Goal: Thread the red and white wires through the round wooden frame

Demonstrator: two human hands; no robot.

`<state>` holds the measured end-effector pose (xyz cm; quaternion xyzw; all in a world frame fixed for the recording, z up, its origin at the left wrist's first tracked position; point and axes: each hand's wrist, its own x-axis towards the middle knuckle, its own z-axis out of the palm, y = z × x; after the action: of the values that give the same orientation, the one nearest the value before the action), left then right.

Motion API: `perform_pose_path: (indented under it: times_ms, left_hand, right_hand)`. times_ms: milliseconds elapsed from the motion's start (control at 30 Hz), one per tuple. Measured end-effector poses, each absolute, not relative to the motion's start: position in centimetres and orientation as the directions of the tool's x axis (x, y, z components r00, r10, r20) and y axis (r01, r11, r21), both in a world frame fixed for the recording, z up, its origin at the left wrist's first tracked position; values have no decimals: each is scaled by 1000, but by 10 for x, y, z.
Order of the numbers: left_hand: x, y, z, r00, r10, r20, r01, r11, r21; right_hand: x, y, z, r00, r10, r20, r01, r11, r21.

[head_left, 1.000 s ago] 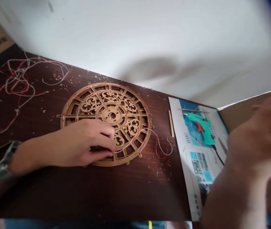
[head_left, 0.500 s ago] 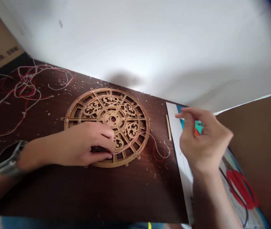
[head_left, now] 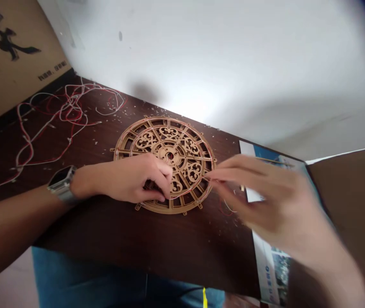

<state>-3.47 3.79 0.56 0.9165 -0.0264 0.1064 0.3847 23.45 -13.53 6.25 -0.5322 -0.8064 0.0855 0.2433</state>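
Observation:
A round, tan openwork wheel (head_left: 169,168) with scroll patterns lies flat on the dark table. A thin red-and-white wire (head_left: 185,195) runs along its near-right rim. My left hand (head_left: 140,177), with a watch on the wrist, rests over the wheel's near-left part, thumb and fingers pinched on the wire. At the right rim, the fingertips of my right hand (head_left: 265,192) come together on the wire; this hand is smeared by motion. A loose loop of the wire shows below the right fingers, partly hidden by them.
Tangled red and white wires (head_left: 73,107) lie at the back left, by a cardboard box (head_left: 15,55). Small white scraps dot the table (head_left: 156,239). A printed sheet (head_left: 267,265) lies along the right, beside a brown panel (head_left: 355,184). A white wall (head_left: 217,64) rises behind.
My right hand has moved left and down from above the printed sheet to the wheel's rim, its fingers closing at the wire. My left hand keeps its pinch. The view has shifted left.

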Motion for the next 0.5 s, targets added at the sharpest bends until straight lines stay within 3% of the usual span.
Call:
perform_pose_path:
  times_ms: [67, 167, 500]
  left_hand:
    - [-36, 38, 6, 979, 33, 204, -120, -712, 692]
    - [-36, 37, 7, 981, 39, 191, -104, -724, 682]
    - [-36, 36, 13, 990, 31, 138, -71, -731, 679]
  right_hand:
    - [209, -118, 51, -445, 882, 152, 758, 462, -460]
    - [197, -107, 30, -477, 878, 40, 760, 435, -482]
    - [201, -109, 8, -446, 886, 127, 743, 446, -499]
